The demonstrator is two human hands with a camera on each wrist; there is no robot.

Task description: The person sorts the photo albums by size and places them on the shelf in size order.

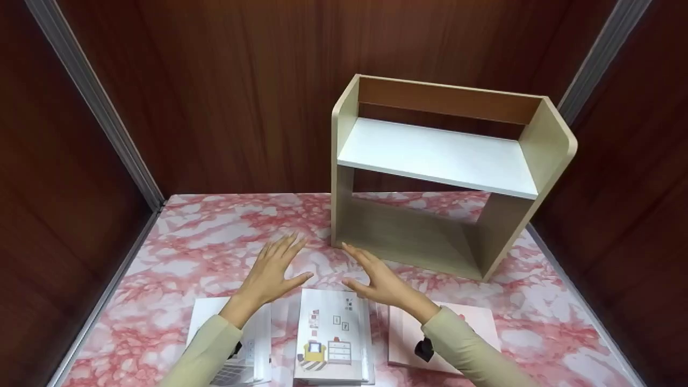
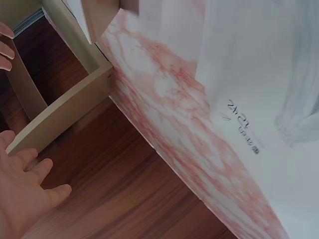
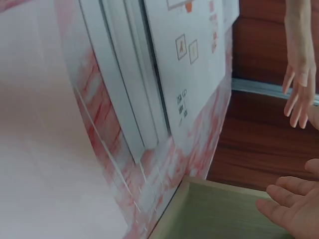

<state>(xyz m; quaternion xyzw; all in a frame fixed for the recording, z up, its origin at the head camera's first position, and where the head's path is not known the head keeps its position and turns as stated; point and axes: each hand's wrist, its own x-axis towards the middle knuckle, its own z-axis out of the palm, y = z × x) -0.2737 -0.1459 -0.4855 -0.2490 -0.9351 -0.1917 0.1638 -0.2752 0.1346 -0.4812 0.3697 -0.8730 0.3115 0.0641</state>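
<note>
Left hand [image 1: 269, 274] and right hand [image 1: 382, 279] are held with fingers spread, nothing gripped. The middle books [image 1: 333, 328] are laid near on the tabletop [image 1: 215, 242]. The angled shelf [image 1: 438, 156], far right, could be knocked if the right hand is swept forward.

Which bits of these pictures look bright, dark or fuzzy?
Head view: the flat white shelf board shines brightest, the beige wooden compartment floor below lies in shade; left wrist view: dimmer, small print on the white book cover too fuzzy to read; right wrist view: dim, the white illustrated book looking greyish.
</note>
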